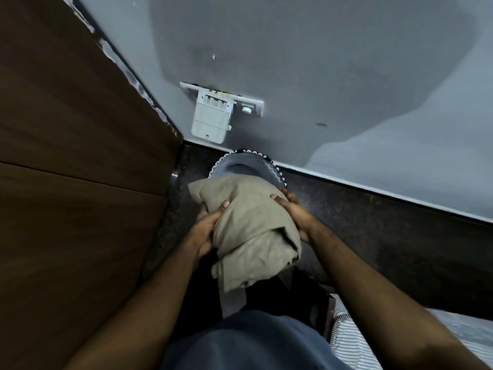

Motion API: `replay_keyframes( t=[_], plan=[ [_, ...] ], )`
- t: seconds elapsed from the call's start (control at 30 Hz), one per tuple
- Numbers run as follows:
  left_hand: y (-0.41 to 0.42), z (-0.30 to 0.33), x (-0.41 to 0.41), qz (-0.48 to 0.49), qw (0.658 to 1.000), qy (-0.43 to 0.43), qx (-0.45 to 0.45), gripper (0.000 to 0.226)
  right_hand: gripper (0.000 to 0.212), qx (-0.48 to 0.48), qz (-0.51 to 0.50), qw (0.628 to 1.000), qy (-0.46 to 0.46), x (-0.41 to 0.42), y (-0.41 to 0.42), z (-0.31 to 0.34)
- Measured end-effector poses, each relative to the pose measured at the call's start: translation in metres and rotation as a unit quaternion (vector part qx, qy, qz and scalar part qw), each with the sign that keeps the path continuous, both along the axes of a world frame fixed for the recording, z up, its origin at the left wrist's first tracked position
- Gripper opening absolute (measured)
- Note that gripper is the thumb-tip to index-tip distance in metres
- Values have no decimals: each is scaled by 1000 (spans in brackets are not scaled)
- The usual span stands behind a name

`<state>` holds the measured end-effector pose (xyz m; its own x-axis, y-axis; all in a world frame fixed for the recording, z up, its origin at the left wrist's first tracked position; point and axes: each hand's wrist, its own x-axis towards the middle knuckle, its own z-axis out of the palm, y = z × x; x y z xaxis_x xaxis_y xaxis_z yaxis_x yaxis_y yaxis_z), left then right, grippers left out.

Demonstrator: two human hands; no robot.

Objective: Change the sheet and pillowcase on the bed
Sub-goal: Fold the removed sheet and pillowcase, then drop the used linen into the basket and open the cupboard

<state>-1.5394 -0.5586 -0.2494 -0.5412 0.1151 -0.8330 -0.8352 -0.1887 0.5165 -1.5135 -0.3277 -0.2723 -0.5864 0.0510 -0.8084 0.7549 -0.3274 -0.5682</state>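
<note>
I hold a bunched beige cloth bundle point(253, 228), sheet or pillowcase I cannot tell which, in front of my body. My left hand point(206, 231) grips its left side with the thumb on top. My right hand point(296, 213) cups its right side, fingers curled over the far edge. Below the bundle's far end sits a blue-grey fabric thing with white scalloped trim point(245, 165) on the dark floor. A striped sheet point(354, 340) on the bed shows at the lower right.
A brown wooden panel point(80, 169) fills the left side. A grey wall point(320, 62) ahead carries a white switch plate with a plugged adapter point(213, 116). Dark floor point(400, 249) runs between wall and bed. A dark bag point(301, 297) lies by my legs.
</note>
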Motion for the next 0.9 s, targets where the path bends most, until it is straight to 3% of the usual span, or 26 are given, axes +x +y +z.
replay_keyframes(
  t=[0.13, 0.23, 0.3, 0.57, 0.67, 0.77, 0.9],
  plan=[
    [5, -32, -12, -59, 998, -10, -19, 86, 56, -30, 8, 998, -55, -16, 13, -28],
    [8, -61, -23, -94, 994, -57, -28, 68, 49, -12, 1, 995, -95, -21, 13, -51],
    [9, -87, -30, -87, 992, -92, -23, 80, 45, 3, -2, 993, -120, -20, 16, -64],
    [11, -176, -67, -188, 977, -44, -87, 104, 54, 14, 91, 983, -156, -40, 57, -149],
    [10, -192, -81, -159, 982, -39, -90, 91, 44, 50, 139, 980, -135, -69, 49, -173],
    [13, -195, -86, -108, 988, -18, -111, 69, 26, 74, 75, 987, -119, -85, 33, -184],
    [9, -195, -74, -164, 964, -18, -207, 85, 41, 45, 122, 978, -164, -80, 19, -188]
  ],
)
